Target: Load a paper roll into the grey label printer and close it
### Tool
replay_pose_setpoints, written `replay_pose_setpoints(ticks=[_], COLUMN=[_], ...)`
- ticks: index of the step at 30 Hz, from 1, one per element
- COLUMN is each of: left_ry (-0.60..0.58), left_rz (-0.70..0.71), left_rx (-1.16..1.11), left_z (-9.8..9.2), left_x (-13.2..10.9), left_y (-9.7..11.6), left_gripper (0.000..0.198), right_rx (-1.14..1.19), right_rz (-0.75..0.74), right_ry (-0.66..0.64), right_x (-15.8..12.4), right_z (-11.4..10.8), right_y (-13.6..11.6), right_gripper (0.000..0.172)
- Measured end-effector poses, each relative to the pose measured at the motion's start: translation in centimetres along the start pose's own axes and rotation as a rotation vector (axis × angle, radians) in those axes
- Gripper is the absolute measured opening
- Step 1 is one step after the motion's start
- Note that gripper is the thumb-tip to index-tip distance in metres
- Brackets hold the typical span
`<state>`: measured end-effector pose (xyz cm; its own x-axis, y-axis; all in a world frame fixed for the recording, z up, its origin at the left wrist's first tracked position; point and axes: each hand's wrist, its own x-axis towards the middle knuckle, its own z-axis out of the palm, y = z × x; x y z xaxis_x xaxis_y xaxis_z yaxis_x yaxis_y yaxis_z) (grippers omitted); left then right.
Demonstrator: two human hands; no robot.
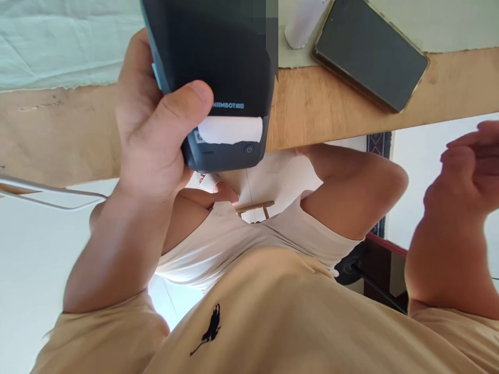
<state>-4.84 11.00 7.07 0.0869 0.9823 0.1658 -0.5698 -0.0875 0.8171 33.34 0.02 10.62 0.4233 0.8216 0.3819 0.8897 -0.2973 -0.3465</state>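
My left hand (156, 119) is wrapped round a dark NIIMBOT label printer (218, 62), with the thumb pressed on its face beside the brand name. A strip of white label paper (230, 130) with a torn-looking edge shows at the printer's slot, above a small power button. The printer is held up over the table's edge, and its top runs out of view. At the right edge, my right hand (473, 169) is raised with loosely bent fingers, partly cut off by the frame. Nothing shows in it. A smartphone (372, 54) with a dark screen lies on the table to its upper left.
A white cylinder (306, 23) stands beside the phone. Pale green cloth (70, 41) covers part of the wooden table (58, 124), leaving a bare front strip. A white cable (78, 201) loops below the left edge. My legs are under the table.
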Motion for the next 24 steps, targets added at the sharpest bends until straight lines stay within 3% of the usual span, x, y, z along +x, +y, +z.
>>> replay_pose_setpoints(ticks=[2, 4, 7, 10, 13, 19, 22, 24], left_ry=[-0.018, 0.022, 0.033, -0.003, -0.019, 0.040, 0.080, 0.128], left_rz=[0.019, 0.004, -0.041, -0.040, -0.029, -0.060, -0.104, -0.141], left_rx=[0.032, 0.062, 0.121, 0.172, 0.205, 0.254, 0.290, 0.329], left_z=[-0.1, -0.3, -0.5, -0.5, -0.5, -0.6, 0.0, 0.7], left_x=[0.1, 0.4, 0.8, 0.9, 0.8, 1.1, 0.9, 0.7], left_y=[-0.1, -0.1, 0.0, 0.2, 0.2, 0.0, 0.4, 0.8], left_gripper=[0.053, 0.058, 0.066, 0.063, 0.063, 0.070, 0.060, 0.044], right_rx=[0.119, 0.222, 0.345, 0.614, 0.866, 0.985, 1.082, 1.130], right_rz=[-0.112, -0.244, -0.438, -0.593, -0.652, -0.657, -0.611, -0.577], right_ry=[0.034, 0.022, -0.140, -0.275, -0.340, -0.536, -0.525, -0.461], right_x=[0.1, 0.4, 1.1, 1.7, 1.7, 1.5, 1.3, 1.1], right_z=[-0.3, 0.3, 1.9, 3.8, 5.5, 7.6, 8.9, 9.7], right_y=[-3.9, -8.1, -14.0, -18.0, -19.5, -20.0, -20.7, -21.0], right_gripper=[0.029, 0.034, 0.045, 0.033, 0.029, 0.019, 0.010, 0.021])
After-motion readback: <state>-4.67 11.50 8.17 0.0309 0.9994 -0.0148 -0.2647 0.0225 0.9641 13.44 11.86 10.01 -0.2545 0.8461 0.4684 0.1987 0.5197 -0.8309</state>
